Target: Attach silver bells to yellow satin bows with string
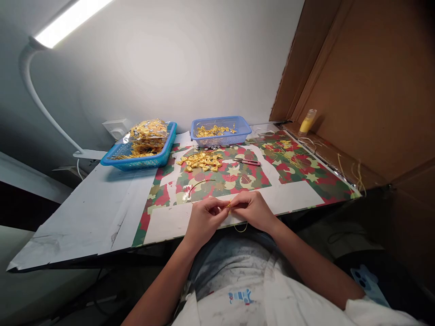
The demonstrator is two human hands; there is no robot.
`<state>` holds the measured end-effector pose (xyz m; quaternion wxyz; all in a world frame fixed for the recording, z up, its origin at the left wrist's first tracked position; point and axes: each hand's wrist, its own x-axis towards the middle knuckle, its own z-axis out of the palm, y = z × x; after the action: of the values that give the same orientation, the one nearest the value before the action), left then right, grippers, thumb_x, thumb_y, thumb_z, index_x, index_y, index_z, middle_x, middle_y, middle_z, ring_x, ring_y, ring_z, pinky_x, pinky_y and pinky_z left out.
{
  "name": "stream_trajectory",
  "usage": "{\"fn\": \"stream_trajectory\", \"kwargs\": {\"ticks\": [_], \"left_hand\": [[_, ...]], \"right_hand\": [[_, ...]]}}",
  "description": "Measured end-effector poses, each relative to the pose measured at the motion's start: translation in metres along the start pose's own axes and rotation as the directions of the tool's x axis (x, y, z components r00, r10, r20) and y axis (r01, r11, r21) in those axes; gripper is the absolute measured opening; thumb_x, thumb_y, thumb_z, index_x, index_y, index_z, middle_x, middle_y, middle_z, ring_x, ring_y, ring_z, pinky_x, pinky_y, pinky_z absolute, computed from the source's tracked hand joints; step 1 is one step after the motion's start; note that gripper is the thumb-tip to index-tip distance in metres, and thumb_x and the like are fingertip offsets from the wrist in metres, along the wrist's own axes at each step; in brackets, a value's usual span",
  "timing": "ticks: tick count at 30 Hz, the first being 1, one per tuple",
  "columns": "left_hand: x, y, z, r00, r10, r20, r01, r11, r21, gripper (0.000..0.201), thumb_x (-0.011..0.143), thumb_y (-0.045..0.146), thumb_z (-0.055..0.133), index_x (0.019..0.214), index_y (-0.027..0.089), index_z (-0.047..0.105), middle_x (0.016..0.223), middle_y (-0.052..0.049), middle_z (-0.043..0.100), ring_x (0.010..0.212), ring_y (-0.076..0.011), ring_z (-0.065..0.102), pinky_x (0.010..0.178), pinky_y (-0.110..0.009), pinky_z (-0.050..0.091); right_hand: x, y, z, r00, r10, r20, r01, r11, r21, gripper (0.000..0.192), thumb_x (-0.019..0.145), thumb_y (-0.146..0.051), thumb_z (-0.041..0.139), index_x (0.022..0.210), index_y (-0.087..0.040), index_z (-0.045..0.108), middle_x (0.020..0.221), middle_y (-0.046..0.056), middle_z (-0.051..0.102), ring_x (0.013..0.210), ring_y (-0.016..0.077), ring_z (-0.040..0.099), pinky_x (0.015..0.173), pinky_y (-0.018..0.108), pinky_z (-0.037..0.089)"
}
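Note:
My left hand (208, 218) and my right hand (254, 211) meet at the table's front edge, fingertips nearly touching. Both are pinched on a thin yellow cord (240, 230), whose loop hangs below the fingers. Something small and yellow shows between the fingertips, too covered to make out fully. Just beyond the hands, a loose strand of cord (200, 182) curves over the patterned sheet. Farther back lies a pile of yellow ribbon bows (201, 160), with pink-handled thread snips (249, 162) to its right.
A blue basket (163, 156) of bagged yellow bows stands at the back left, a lilac basket (220, 140) at the back centre. Silver bells lie before the latter. Yellow cords (283, 153) spread at right, near a yellow bottle (307, 122). A lamp (50, 115) rises at left.

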<state>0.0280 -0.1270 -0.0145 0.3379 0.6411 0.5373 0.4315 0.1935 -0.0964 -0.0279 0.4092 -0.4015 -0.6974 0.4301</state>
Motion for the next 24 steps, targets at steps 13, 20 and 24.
{"fn": "stream_trajectory", "kwargs": {"ticks": [13, 20, 24], "left_hand": [[-0.0006, 0.0003, 0.0039, 0.998, 0.063, 0.021, -0.065, 0.986, 0.154, 0.014, 0.076, 0.022, 0.063, 0.079, 0.019, 0.077, 0.06, -0.001, 0.063, 0.05, -0.0103, 0.048, 0.05, -0.022, 0.035], [0.0006, 0.0017, 0.008, 0.998, 0.052, 0.033, -0.057, 0.976, 0.211, 0.015, 0.074, 0.018, 0.062, 0.077, 0.019, 0.077, 0.061, -0.001, 0.063, 0.052, -0.0109, 0.049, 0.052, -0.023, 0.036], [0.002, 0.0036, 0.0081, 0.998, 0.058, 0.033, -0.064, 0.968, 0.242, 0.015, 0.074, 0.017, 0.062, 0.075, 0.019, 0.076, 0.061, -0.001, 0.063, 0.052, -0.011, 0.05, 0.053, -0.023, 0.036]], "right_hand": [[-0.001, -0.0048, -0.0039, 0.997, -0.073, -0.037, 0.067, 0.987, -0.147, 0.012, 0.069, -0.007, 0.061, 0.067, -0.018, 0.066, 0.069, 0.001, 0.065, 0.067, 0.0139, 0.058, 0.06, 0.025, 0.045], [-0.0017, -0.0012, -0.0033, 0.997, -0.051, -0.051, 0.051, 0.999, -0.014, 0.01, 0.071, -0.012, 0.062, 0.079, -0.018, 0.062, 0.075, -0.001, 0.064, 0.067, 0.0122, 0.058, 0.062, 0.023, 0.047], [-0.001, -0.0032, -0.0051, 0.997, -0.049, -0.056, 0.046, 0.998, -0.047, 0.007, 0.071, -0.013, 0.063, 0.077, -0.018, 0.064, 0.074, 0.0, 0.066, 0.069, 0.0133, 0.06, 0.062, 0.024, 0.047]]}}
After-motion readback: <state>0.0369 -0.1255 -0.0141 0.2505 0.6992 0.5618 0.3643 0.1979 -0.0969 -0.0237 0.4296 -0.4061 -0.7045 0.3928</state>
